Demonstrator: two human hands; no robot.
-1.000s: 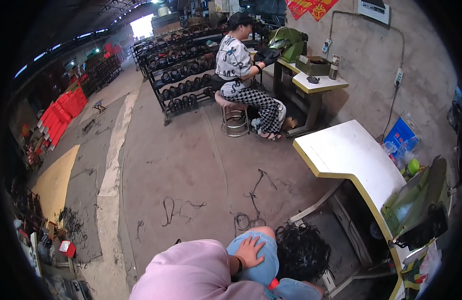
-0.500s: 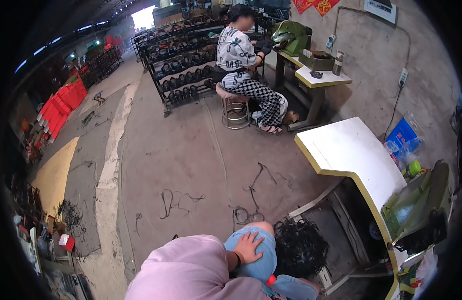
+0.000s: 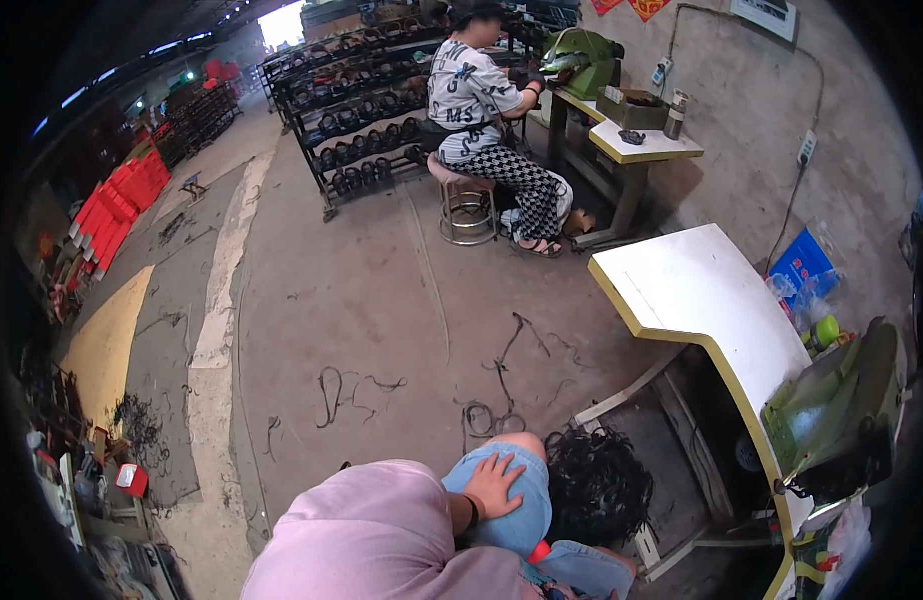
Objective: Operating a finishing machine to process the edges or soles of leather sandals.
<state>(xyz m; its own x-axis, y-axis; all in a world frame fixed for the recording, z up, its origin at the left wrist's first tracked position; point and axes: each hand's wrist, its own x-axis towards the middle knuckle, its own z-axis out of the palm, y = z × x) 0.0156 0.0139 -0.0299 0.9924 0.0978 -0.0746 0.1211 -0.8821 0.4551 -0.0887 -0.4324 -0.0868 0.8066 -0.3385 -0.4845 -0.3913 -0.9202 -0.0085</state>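
Denim knee (image 3: 533, 495): under my left hand (image 3: 494, 487), palm down, fingers spread, gripping nothing visible, I think for support.
Right hand: out of view, its state I cannot tell.
Black strips (image 3: 601, 490): heaped beside the knee, near the white table (image 3: 696, 280), perhaps for gathering together.

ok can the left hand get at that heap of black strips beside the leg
Probably yes: the left hand rests on the denim-clad leg, and the heap of black strips shows just past it, its top uncovered.
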